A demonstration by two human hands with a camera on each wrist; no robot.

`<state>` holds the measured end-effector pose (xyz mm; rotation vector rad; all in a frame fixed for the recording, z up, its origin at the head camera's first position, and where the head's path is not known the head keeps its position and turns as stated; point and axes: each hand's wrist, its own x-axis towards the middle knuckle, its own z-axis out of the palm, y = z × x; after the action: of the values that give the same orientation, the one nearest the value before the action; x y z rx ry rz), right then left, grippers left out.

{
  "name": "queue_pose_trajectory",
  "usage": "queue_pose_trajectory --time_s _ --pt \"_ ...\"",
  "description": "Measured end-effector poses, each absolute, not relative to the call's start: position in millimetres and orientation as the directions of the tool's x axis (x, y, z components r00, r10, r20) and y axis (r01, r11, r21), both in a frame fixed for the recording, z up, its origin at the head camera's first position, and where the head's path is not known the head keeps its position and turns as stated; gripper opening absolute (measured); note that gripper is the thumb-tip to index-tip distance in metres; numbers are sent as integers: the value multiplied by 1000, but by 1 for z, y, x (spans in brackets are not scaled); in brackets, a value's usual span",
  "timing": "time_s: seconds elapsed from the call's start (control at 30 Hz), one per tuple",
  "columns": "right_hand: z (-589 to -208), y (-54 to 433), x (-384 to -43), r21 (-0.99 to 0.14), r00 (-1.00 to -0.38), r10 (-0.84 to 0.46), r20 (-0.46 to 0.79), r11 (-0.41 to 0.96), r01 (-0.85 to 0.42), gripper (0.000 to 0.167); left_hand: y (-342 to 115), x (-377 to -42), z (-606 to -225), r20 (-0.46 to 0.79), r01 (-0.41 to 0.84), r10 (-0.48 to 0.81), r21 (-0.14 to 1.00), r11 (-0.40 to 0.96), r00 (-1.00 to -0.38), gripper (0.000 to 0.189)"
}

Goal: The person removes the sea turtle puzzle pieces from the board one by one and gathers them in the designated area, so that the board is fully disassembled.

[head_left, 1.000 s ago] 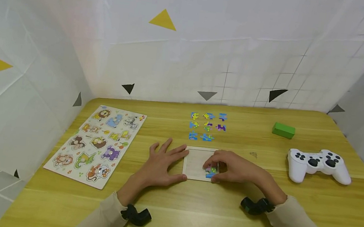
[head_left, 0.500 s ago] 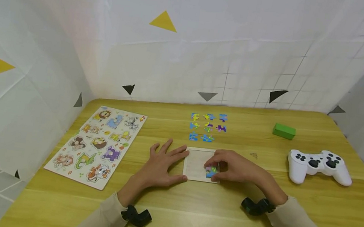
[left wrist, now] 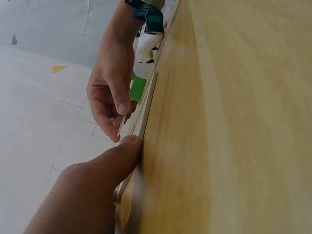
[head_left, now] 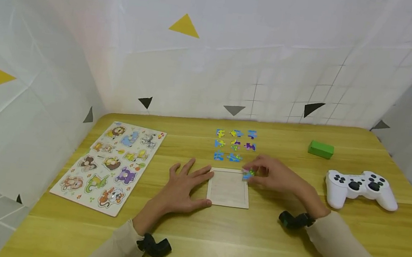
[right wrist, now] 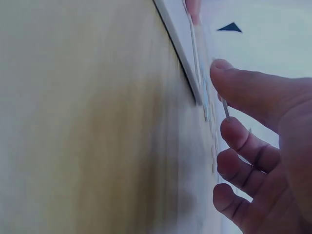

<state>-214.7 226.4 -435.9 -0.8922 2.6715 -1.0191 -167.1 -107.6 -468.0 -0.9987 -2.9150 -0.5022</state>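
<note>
In the head view, my right hand (head_left: pixel 275 175) pinches a jigsaw piece (head_left: pixel 248 175) between thumb and fingers, over the far right corner of a small wooden puzzle frame (head_left: pixel 227 205). The piece is blue with green and pink bits; in the right wrist view only its thin edge shows. My left hand (head_left: pixel 185 186) lies spread on the table, its fingertips and thumb at the left side of the frame. In the left wrist view the left thumb (left wrist: pixel 127 146) touches the frame's edge. The frame's bare tray floor shows. Several jigsaw pieces (head_left: pixel 235 145) lie in rows just beyond it.
An animal puzzle board (head_left: pixel 110 168) lies at the left. At the right are a green block (head_left: pixel 321 149) and, nearer, a white game controller (head_left: pixel 361 188). A white patterned sheet (head_left: pixel 212 73) hangs behind the wooden table (head_left: pixel 222 246).
My right hand has lifted the jigsaw piece from the near right part of the frame and carried it away from me to the far right corner. The left hand stays in place.
</note>
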Motion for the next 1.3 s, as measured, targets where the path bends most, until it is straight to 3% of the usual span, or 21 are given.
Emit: queue_pose_trajectory --time_s 0.57,1.3 --pt "-437 235 -247 -619 -815 -571 98 607 -499 31 -108 -165 -467 122 598 594 314 737 -795 81" --pt "-441 233 -255 -586 -840 -536 88 654 -479 34 -108 -166 -467 129 600 595 330 729 -793 81"
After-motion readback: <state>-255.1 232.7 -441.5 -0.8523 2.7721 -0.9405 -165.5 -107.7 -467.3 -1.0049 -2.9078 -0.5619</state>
